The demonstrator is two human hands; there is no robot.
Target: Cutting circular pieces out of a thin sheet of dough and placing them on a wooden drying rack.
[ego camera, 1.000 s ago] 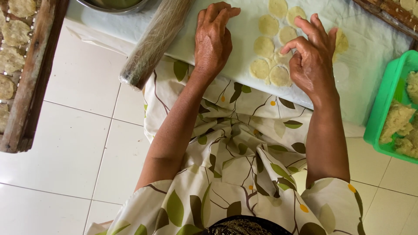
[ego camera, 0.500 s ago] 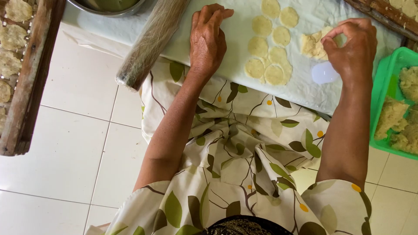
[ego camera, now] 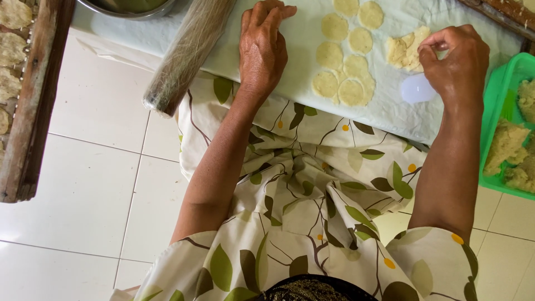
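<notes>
Pressing flat on the pale cloth (ego camera: 290, 72), the left hand (ego camera: 264, 47) holds nothing.
The right hand (ego camera: 454, 61) pinches at a lump of dough scraps (ego camera: 405, 49) near the cloth's right edge. Round dough discs (ego camera: 343, 61) lie between both hands. A green tub (ego camera: 499, 111) sits just right.

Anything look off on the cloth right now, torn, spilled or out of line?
One thing: beside the neat round dough discs lies a ragged, crumpled scrap of dough, right at the right hand. The left hand rests flat on the cloth. Nothing looks spilled.
</notes>
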